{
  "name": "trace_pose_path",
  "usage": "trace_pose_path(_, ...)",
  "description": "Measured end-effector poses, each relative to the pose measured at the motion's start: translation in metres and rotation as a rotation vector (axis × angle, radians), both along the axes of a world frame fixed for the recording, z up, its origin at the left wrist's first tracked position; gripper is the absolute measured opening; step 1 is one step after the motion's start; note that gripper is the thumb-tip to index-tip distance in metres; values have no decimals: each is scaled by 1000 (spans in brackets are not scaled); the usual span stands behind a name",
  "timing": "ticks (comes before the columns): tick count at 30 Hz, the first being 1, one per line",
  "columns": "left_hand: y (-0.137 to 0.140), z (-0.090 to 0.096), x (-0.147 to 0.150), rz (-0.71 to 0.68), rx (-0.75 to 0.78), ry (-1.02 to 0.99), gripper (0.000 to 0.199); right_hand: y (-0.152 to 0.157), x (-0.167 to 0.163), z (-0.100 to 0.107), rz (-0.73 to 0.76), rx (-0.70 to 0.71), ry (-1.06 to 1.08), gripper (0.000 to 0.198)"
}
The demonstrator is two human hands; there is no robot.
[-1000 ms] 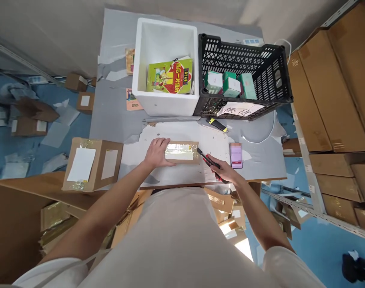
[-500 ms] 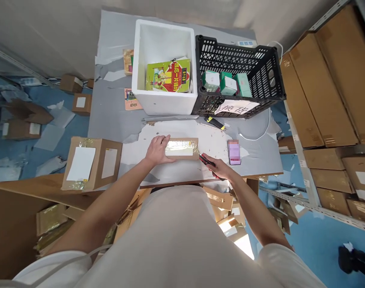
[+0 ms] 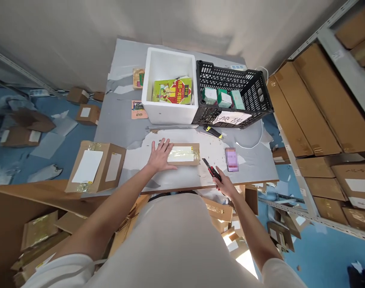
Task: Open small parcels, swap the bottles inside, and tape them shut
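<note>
A small flat cardboard box [image 3: 184, 155] with a white label and clear tape lies on the worktable [image 3: 176, 178]. My left hand [image 3: 161, 157] is spread over the box's left end, fingers apart, touching it. In my right hand [image 3: 223, 182] is a red and black box cutter [image 3: 212, 169], its blade out and pointing up and left, a short way from the box's right end. A phone [image 3: 231, 159] lies just right of the cutter. A second, yellow and black cutter [image 3: 213, 132] rests beyond the box.
At the back stand a white foam bin [image 3: 172, 113] holding books and a black crate [image 3: 248, 121] holding green-and-white boxes. A larger taped carton [image 3: 95, 167] sits at left. Shelving with cartons [image 3: 305, 104] lines the right; boxes and paper litter the floor.
My right hand has drawn the box cutter away from the box's right end, and its blade now shows clear. My left hand's fingers have spread out. The view has tilted upward.
</note>
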State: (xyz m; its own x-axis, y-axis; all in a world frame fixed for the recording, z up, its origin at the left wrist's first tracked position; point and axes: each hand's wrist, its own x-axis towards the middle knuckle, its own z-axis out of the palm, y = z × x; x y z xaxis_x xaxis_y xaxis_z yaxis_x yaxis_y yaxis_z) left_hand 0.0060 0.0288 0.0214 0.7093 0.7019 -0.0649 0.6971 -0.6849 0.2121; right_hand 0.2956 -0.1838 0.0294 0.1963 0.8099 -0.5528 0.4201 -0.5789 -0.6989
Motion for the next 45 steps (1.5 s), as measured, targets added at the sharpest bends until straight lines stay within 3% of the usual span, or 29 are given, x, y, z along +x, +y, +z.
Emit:
trace_pose_path(6, -33, 0, -10, 33, 43, -103, 77, 18, -2, -41, -87, -38, -410, 54)
trace_pose_path(10, -65, -9, -10, 22, 30, -122, 68, 40, -21, -71, -40, -150, -655, 57)
trace_pose_path(15, -83, -20, -10, -15, 3, -109, 63, 42, -32, -92, 53, -140, -773, 61)
trace_pose_path(18, -83, -24, -10, -14, -11, -122, 62, 47, -25, -82, 44, -51, -781, 63)
trace_pose_path(21, -81, -27, -9, 4, -15, -152, 62, 73, -21, -54, 42, 236, -751, 64)
trace_pose_path(24, -79, -31, -6, 20, -17, -190, 65, 116, -28, -23, 267, 483, -702, 67)
trace_pose_path(28, -76, -33, -5, 19, -39, -200, 69, 162, -48, -1, 676, 505, -685, 68)
trace_pose_path(32, -76, -32, -8, 2, -52, -179, 74, 183, -50, 7, 861, 431, -703, 45)
trace_pose_path(34, -78, -32, -9, 7, -62, -167, 77, 194, -44, 10, 796, 377, -686, 35)
trace_pose_path(37, -82, -32, -9, 17, -68, -176, 78, 217, -37, 9, 536, 385, -615, 36)
trace_pose_path(41, -75, -22, -10, 52, -77, -211, 75, 238, -41, -9, 214, 408, -544, 43)
trace_pose_path(43, -59, -11, -14, 68, -84, -188, 83, 239, -44, -18, 184, 380, -513, 43)
trace_pose_path(45, -34, 1, -20, 61, -86, -127, 102, 234, -43, -20, 227, 393, -477, 42)
